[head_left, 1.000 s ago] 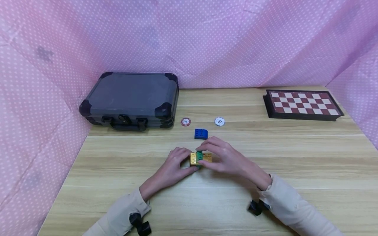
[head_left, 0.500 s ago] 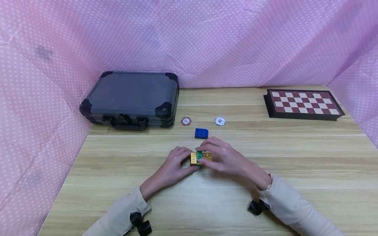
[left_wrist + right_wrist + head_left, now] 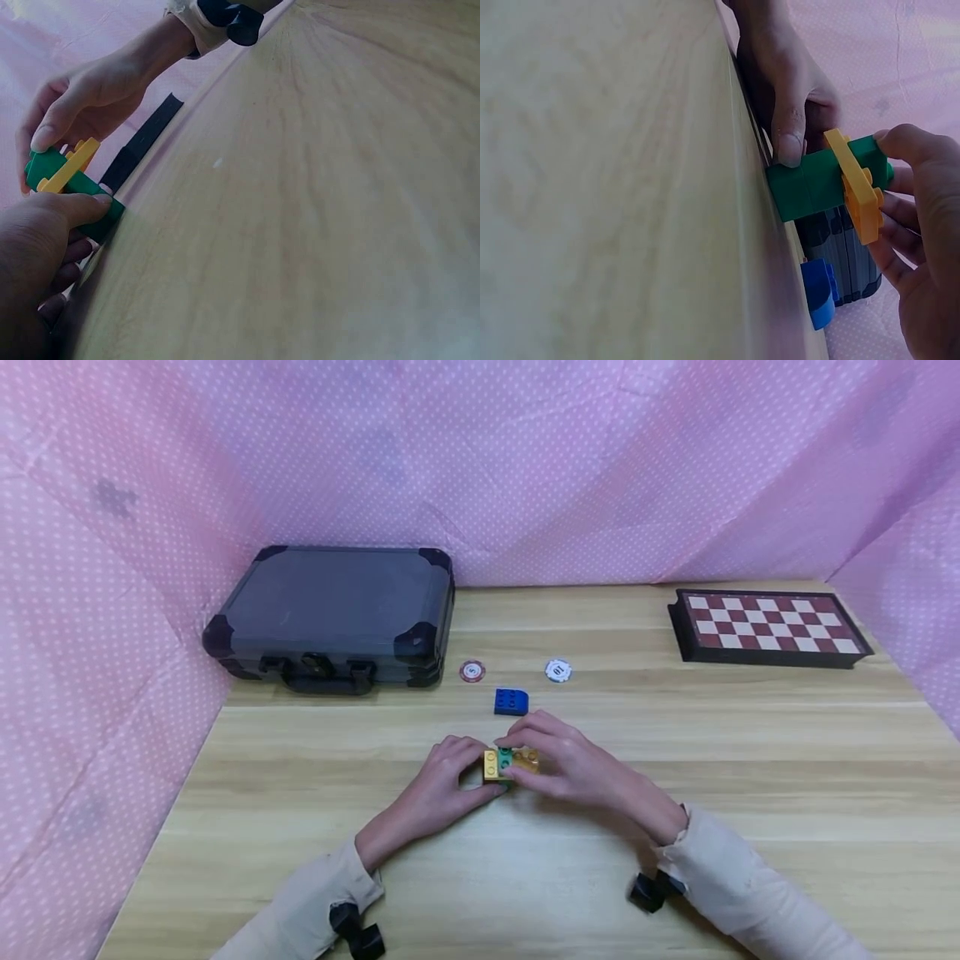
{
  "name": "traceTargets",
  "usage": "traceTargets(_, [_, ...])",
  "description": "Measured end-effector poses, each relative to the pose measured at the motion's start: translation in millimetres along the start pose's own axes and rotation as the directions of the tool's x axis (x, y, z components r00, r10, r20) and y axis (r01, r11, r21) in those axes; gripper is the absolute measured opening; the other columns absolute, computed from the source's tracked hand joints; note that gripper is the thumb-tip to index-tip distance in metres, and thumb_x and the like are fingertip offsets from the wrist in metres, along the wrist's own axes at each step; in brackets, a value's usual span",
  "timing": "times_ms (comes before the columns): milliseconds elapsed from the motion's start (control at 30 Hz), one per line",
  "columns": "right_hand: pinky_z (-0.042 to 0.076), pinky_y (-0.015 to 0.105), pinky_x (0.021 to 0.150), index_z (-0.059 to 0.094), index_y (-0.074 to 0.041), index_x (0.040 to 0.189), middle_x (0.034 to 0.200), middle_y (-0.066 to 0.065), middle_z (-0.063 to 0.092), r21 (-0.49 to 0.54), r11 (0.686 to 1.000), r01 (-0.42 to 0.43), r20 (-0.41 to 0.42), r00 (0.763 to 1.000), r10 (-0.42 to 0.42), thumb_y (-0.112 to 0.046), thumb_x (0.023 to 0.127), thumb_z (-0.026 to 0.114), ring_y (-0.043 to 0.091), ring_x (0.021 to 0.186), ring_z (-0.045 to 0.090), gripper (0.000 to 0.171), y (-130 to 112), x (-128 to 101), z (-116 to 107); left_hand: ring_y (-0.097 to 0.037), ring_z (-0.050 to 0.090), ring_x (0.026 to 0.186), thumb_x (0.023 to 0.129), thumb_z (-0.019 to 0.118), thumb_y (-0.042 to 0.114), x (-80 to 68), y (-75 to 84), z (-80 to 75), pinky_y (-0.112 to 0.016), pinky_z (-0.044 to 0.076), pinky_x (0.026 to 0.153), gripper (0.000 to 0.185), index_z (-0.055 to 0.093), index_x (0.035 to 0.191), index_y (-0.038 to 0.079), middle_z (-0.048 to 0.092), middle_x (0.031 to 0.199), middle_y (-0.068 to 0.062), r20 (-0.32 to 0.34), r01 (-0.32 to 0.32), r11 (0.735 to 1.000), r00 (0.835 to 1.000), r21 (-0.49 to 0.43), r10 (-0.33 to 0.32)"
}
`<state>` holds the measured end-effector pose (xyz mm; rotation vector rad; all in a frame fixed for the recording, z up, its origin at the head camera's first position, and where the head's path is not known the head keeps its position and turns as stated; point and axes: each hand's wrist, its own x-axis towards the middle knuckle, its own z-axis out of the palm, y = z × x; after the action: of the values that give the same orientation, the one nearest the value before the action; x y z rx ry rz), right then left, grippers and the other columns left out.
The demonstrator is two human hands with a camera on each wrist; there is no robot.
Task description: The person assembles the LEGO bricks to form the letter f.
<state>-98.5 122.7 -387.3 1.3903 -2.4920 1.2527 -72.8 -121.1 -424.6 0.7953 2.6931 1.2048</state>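
A small brick stack sits on the wooden table point(image 3: 750, 793) at the centre: a lower green brick point(image 3: 810, 184), a yellow plate point(image 3: 491, 763) point(image 3: 861, 196) point(image 3: 69, 169) across it, and a small green brick point(image 3: 506, 758) point(image 3: 39, 163) on top. My left hand point(image 3: 467, 767) grips the stack's left end, with its thumb point(image 3: 79, 204) on the lower green brick point(image 3: 105, 214). From the right side, my right hand point(image 3: 543, 758) pinches the top green brick and the plate, its fingers point(image 3: 911, 146) curled over them. A loose blue brick point(image 3: 511, 701) point(image 3: 819, 294) lies just behind the hands.
A dark grey carrying case point(image 3: 337, 606) lies at the back left. A red chip point(image 3: 472, 671) and a white chip point(image 3: 558, 670) lie behind the blue brick. A folded red-and-white chessboard point(image 3: 768, 625) is at the back right. Pink dotted cloth point(image 3: 112, 568) walls the table in.
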Motion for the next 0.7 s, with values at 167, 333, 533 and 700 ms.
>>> traceTargets(167, [0.054,0.037,0.093,0.071,-0.006,0.125,0.122,0.0,0.065,-0.023,1.0,-0.011,0.007,1.0,0.011,-0.019,0.095,0.076,0.015,0.112,0.057,0.033,-1,0,-1,-0.016,0.053,0.11,0.09,0.084,0.027,-1.0,1.5,-0.2,-0.047,0.041,0.1,0.038,0.071,0.123,0.014,0.067,0.117,0.004,0.003,0.009,1.0,1.0,-0.007,-0.009])
traceTargets(333, [0.053,0.04,0.095,0.071,-0.007,0.125,0.123,0.0,0.065,-0.033,0.999,-0.022,-0.033,0.999,0.021,-0.019,0.097,0.074,0.016,0.114,0.058,0.03,2,-2,-5,-0.016,0.054,0.112,0.09,0.084,0.028,-2.6,2.2,1.8,-0.047,0.043,0.1,0.037,0.071,0.122,0.014,0.067,0.118,0.003,0.002,0.02,1.0,1.0,-0.01,-0.02])
traceTargets(533, [0.05,0.044,0.1,0.071,-0.006,0.122,0.122,0.001,0.067,-0.081,0.995,-0.053,-0.098,0.994,0.045,-0.015,0.097,0.074,0.02,0.118,0.059,0.027,16,3,-12,-0.015,0.054,0.112,0.09,0.084,0.029,-2.7,1.7,2.5,-0.046,0.045,0.099,0.037,0.071,0.12,0.013,0.067,0.118,0.004,-0.006,0.035,0.999,0.999,-0.002,-0.035])
traceTargets(700, [0.05,0.046,0.101,0.07,-0.004,0.122,0.122,0.005,0.066,-0.113,0.99,-0.081,-0.121,0.99,0.067,-0.016,0.096,0.075,0.023,0.117,0.06,0.029,29,9,-15,-0.015,0.054,0.113,0.09,0.084,0.031,-2.2,1.5,2.0,-0.046,0.045,0.1,0.037,0.071,0.119,0.013,0.067,0.118,0.004,-0.012,0.037,0.999,0.999,0.003,-0.037])
